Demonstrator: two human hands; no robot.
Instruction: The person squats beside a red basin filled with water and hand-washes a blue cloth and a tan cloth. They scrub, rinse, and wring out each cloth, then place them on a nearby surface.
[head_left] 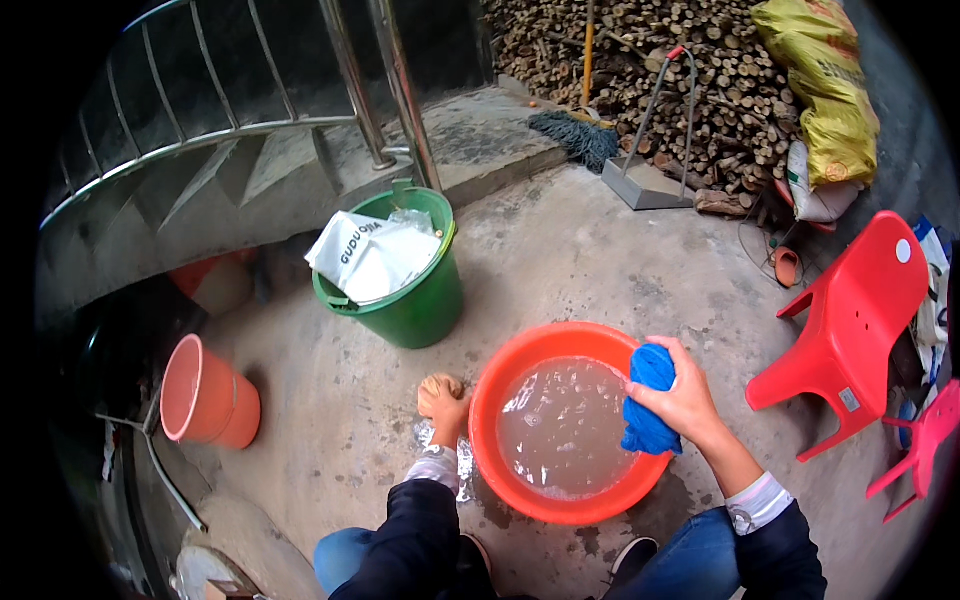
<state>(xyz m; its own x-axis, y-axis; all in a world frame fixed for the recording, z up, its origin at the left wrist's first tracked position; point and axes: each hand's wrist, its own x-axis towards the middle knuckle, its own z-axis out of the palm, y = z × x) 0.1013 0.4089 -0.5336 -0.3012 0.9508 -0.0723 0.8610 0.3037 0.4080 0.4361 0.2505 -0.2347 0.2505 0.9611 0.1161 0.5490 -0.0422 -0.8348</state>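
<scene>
An orange-red basin (482,445) of cloudy, sudsy grey water stands on the floor before me. My right hand (683,395) is closed round a bunched blue cloth (655,372) above the basin's right rim. On the other side, my left hand (447,408) reaches down just outside the left rim, fingers curled round a small tan lump (440,383); its kind is not clear. Something shiny like clear plastic (464,472) lies by my left wrist, partly hidden by the sleeve and basin.
A green bucket (410,320) with a white bag stands ahead left, an orange bucket (238,408) farther left. At right are a red plastic chair (850,340) and a pink stool (925,440). A mop (580,138), dustpan (645,185) and stacked firewood (720,95) are behind.
</scene>
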